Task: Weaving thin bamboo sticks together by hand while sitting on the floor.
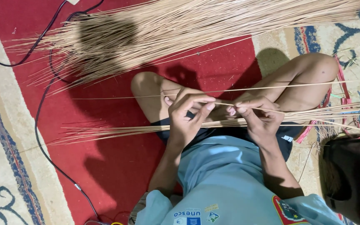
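A big fan of pale dry sticks (180, 29) lies spread over the red carpet (105, 166) beyond your knees, and a smaller bundle of sticks (121, 132) lies across your lap, running out to both sides. A black cable (42, 150) snakes over the carpet on your left. To your right, coloured strips (355, 112) lie scattered on the patterned part of the rug, and a dark container (351, 175) stands at that edge, partly cut off.

You sit cross-legged, both forearms reaching forward over your lap. Your left hand (186, 114) is curled, thumb and fingertips pinched on a thin stick (223, 104); that grip is closed on the stick. Your right hand (257, 114) pinches the same stick just beside it, fingers bent down, its grip likewise grasping it. The stick runs between both hands, above the lap bundle and in front of your shins.

Your light blue shirt (226, 179) carries small coloured badges near its lower edge and a red patch on the right sleeve.
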